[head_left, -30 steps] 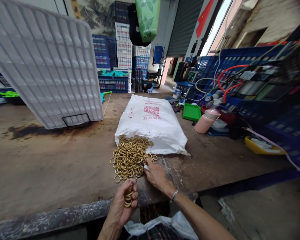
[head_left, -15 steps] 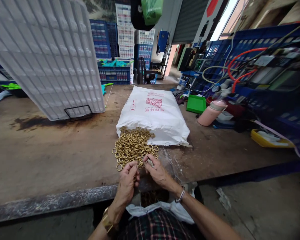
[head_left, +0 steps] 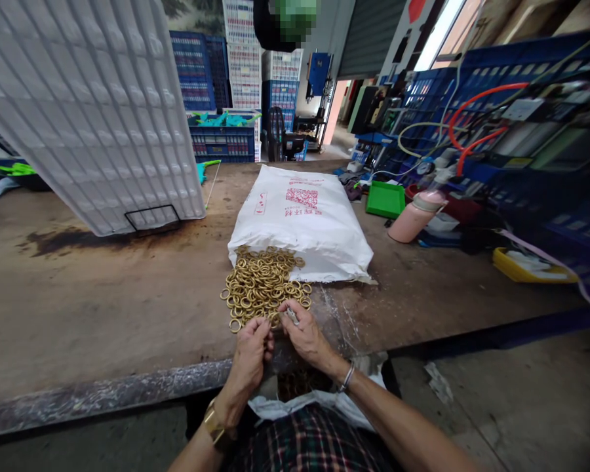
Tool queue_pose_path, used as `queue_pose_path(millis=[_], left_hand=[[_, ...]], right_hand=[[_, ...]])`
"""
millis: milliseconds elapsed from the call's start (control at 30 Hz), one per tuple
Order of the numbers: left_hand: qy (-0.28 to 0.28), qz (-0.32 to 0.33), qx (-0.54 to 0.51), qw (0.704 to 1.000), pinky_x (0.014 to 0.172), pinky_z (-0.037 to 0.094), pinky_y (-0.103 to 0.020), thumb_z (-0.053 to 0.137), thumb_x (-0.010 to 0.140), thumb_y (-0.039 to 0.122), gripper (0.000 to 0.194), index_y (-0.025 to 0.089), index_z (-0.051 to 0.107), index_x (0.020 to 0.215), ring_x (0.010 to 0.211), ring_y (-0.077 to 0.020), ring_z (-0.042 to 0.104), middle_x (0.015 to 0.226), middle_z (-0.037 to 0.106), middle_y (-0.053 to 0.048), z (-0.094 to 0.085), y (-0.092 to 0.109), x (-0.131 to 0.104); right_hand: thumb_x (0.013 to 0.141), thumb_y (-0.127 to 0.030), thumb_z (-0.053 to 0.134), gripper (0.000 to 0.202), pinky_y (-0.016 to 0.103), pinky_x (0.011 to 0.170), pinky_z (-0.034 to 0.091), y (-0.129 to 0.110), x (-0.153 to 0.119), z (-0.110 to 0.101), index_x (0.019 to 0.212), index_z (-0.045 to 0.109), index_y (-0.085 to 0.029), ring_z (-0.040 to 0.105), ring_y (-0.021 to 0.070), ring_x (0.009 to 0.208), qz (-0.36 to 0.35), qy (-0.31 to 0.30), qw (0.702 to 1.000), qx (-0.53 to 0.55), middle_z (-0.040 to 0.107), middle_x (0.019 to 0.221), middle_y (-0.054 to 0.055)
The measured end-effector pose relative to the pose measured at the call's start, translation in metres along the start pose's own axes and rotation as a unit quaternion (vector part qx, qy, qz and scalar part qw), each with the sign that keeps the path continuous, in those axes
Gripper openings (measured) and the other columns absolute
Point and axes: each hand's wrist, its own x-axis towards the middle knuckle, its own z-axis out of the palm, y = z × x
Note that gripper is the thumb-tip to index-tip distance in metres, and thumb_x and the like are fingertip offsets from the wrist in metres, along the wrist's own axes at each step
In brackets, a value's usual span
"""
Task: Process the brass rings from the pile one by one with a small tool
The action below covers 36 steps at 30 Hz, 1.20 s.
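Note:
A pile of brass-coloured rings [head_left: 258, 282] spills from the open mouth of a white woven sack [head_left: 299, 223] lying on the wooden workbench [head_left: 128, 308]. At the pile's near edge, my left hand [head_left: 252, 349] is closed, thumb and fingertips pinched together. What it holds is too small and hidden to make out. Close beside it, my right hand [head_left: 307, 335] is closed around a small grey metal piece [head_left: 292, 316], whose kind I cannot tell. The fingertips of both hands face each other, slightly apart.
A large ribbed white plastic panel [head_left: 93, 118] leans at left on a black wire stand [head_left: 152, 218]. On the right are a green tray [head_left: 385, 199], a pink bottle [head_left: 413, 219] and a yellow tray [head_left: 531, 269]. Below the bench edge, white cloth [head_left: 324, 398] lies over my lap.
My hands stay at the pile's near edge; the right fingers have shifted slightly left, towards the left hand. The whole view has tilted a little, and the sack and rings have not moved.

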Motion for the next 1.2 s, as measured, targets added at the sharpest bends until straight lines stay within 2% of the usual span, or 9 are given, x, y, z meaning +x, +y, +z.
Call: queue_pose_path(millis=[133,267,400,567,700,1033,1133,1200], left_hand=[[0.029,-0.013,-0.026,0.999,0.034,0.023,-0.013,0.069,0.059,0.043,0.039,0.017,0.051,0.083,0.036,-0.0042,0.039,0.051,0.048,0.009,0.002,0.004,0.003],[0.068,0.040,-0.004,0.997,0.034,0.024,-0.013,0.066,0.065,0.043,0.043,0.020,0.049,0.097,0.036,-0.0054,0.040,0.050,0.048,0.010,0.001,0.000,0.001],[0.049,0.099,0.062,0.992,0.036,0.027,-0.015,0.063,0.069,0.046,0.034,0.018,0.055,0.085,0.038,-0.0052,0.041,0.050,0.047,0.008,0.000,-0.002,-0.003],[0.024,0.075,0.074,0.994,0.035,0.025,-0.015,0.063,0.068,0.049,0.036,0.016,0.057,0.082,0.037,-0.0048,0.039,0.051,0.048,0.007,-0.003,0.000,-0.004],[0.000,0.084,0.096,0.992,0.036,0.028,-0.015,0.062,0.071,0.046,0.032,0.016,0.059,0.080,0.039,-0.0048,0.041,0.052,0.048,0.006,-0.004,0.002,-0.007],[-0.036,0.088,0.105,0.990,0.037,0.030,-0.015,0.062,0.071,0.044,0.028,0.019,0.051,0.070,0.039,-0.0048,0.040,0.054,0.051,0.006,-0.006,0.003,-0.010],[-0.019,0.085,0.094,0.992,0.036,0.028,-0.015,0.060,0.072,0.045,0.028,0.019,0.050,0.073,0.039,-0.0053,0.042,0.056,0.052,0.005,-0.006,0.001,-0.011],[-0.013,0.086,0.089,0.992,0.035,0.027,-0.015,0.060,0.072,0.045,0.028,0.019,0.051,0.074,0.040,-0.0056,0.042,0.056,0.053,0.005,-0.006,0.002,-0.012]], right_hand=[[0.084,-0.027,0.042,0.010,0.020,0.053,0.035,-0.003,-0.001,0.000,0.084,0.049,-0.020,0.041,0.0101,0.055,-0.028,-0.003,0.999,-0.033,0.043,0.062,-0.005],[0.084,-0.027,0.043,0.009,0.020,0.053,0.034,-0.002,-0.001,-0.001,0.083,0.049,-0.020,0.040,0.0102,0.056,-0.015,-0.012,0.999,-0.028,0.042,0.063,-0.005],[0.085,-0.029,0.043,0.012,0.021,0.054,0.034,-0.003,0.000,-0.001,0.081,0.049,-0.020,0.041,0.0103,0.056,-0.001,-0.029,1.000,-0.010,0.043,0.062,-0.005],[0.083,-0.032,0.047,0.015,0.021,0.058,0.034,-0.008,0.001,0.001,0.075,0.049,-0.019,0.043,0.0101,0.060,-0.006,-0.032,0.999,-0.025,0.046,0.065,-0.005],[0.080,-0.033,0.050,0.017,0.021,0.059,0.034,-0.008,0.003,0.002,0.071,0.047,-0.019,0.042,0.0098,0.061,-0.010,-0.024,0.999,-0.039,0.044,0.064,-0.006],[0.087,-0.034,0.040,0.022,0.021,0.056,0.035,-0.005,0.002,0.002,0.074,0.047,-0.019,0.044,0.0105,0.057,0.006,-0.040,0.999,-0.026,0.046,0.061,-0.005],[0.088,-0.028,0.037,0.018,0.022,0.059,0.036,-0.007,0.001,-0.003,0.077,0.049,-0.019,0.048,0.0117,0.061,-0.013,-0.018,0.994,-0.108,0.051,0.066,-0.002],[0.084,-0.020,0.039,0.013,0.023,0.061,0.034,-0.006,-0.002,-0.004,0.081,0.052,-0.019,0.049,0.0125,0.064,-0.039,-0.041,0.978,-0.199,0.055,0.070,0.000]])
